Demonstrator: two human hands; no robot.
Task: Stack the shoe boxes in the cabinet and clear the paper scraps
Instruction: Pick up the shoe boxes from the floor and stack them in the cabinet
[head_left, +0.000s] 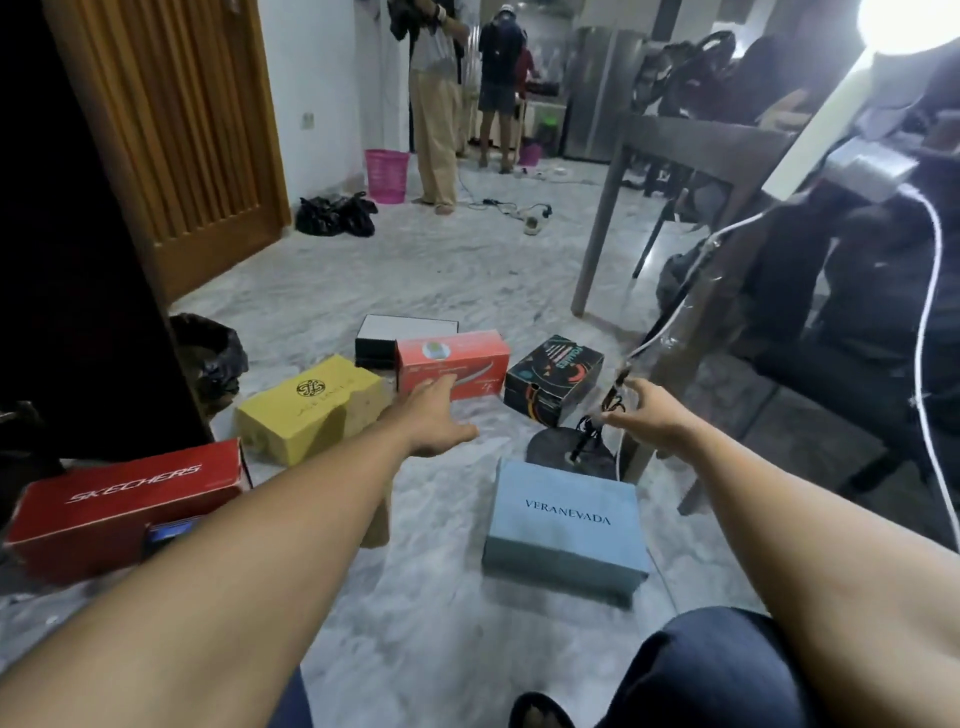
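Several shoe boxes lie on the marble floor. A red Skechers box is at the near left, a yellow box behind it, an orange-red box in the middle, a black and white box behind that, a black patterned box to the right and a light blue box close in front. My left hand stretches out open, just short of the orange-red box. My right hand is open too, between the black patterned box and a chair leg. A dark cabinet stands at the left.
A bin lined with a black bag sits beside the cabinet. A lamp stand with a black round base and white cable is at the right, next to a dark chair. Two people stand far back near a pink basket.
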